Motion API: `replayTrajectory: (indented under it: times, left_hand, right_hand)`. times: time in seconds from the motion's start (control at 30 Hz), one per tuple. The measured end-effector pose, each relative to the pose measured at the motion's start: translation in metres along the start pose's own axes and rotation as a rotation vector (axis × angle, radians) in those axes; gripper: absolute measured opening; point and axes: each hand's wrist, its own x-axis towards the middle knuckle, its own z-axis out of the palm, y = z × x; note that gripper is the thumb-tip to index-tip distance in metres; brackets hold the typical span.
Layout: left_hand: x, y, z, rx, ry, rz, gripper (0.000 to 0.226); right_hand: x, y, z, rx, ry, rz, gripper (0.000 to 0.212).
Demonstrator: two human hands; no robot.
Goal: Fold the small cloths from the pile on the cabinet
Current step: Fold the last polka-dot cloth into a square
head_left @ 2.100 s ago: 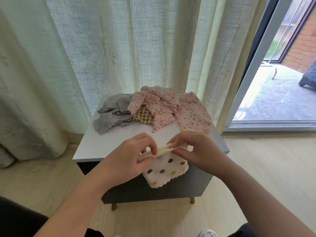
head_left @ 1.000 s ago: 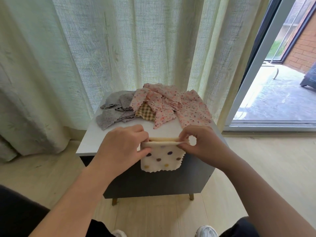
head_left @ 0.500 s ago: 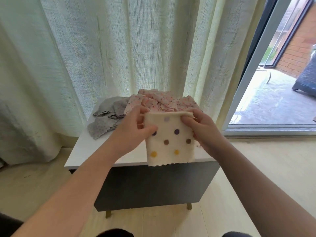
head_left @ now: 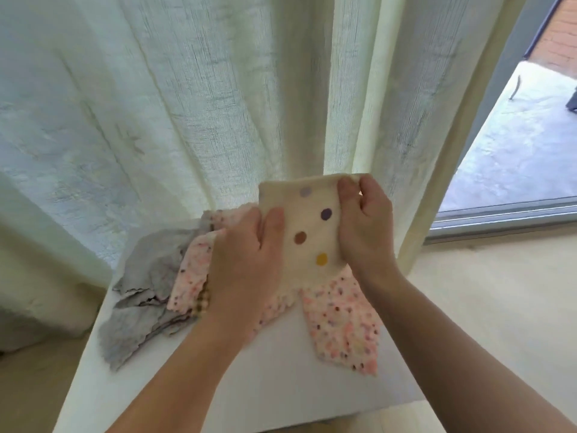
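A cream cloth with coloured dots (head_left: pixel 309 226) is folded into a narrow upright strip and held above the pile. My left hand (head_left: pixel 246 260) grips its left edge, thumb on the front. My right hand (head_left: pixel 365 226) pinches its top right corner and right side. Beneath it on the white cabinet top (head_left: pixel 281 385) lies the pile: pink speckled cloths (head_left: pixel 343 323), grey cloths (head_left: pixel 140 295) on the left, and a sliver of a checked cloth (head_left: pixel 202 303). My hands hide the middle of the pile.
A pale green curtain (head_left: pixel 187 104) hangs right behind the cabinet. To the right is a glass sliding door (head_left: pixel 505 170) with a patio outside. Light wooden floor (head_left: pixel 499 292) surrounds the cabinet.
The dotted cloth went from hanging over the cabinet's front edge to being lifted above the pile and folded narrower. Both hands rose with it, and my head came closer.
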Motion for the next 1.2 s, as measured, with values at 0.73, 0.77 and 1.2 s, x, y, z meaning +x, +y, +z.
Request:
replayTrajectory:
  times: [0.73, 0.77, 1.2]
  left_hand:
    - [0.054, 0.479, -0.064, -0.394, -0.339, -0.213, 0.015]
    - [0.047, 0.498, -0.058, -0.426, -0.385, -0.187, 0.012]
    - [-0.020, 0.698, 0.150, -0.555, -0.560, 0.040, 0.020]
  right_hand:
    - [0.052, -0.391, -0.308, 0.097, -0.310, 0.306, 0.021]
    - [0.053, -0.400, -0.330, 0.081, -0.310, 0.289, 0.016]
    - [0.113, -0.417, -0.627, 0.095, -0.013, 0.340, 0.009]
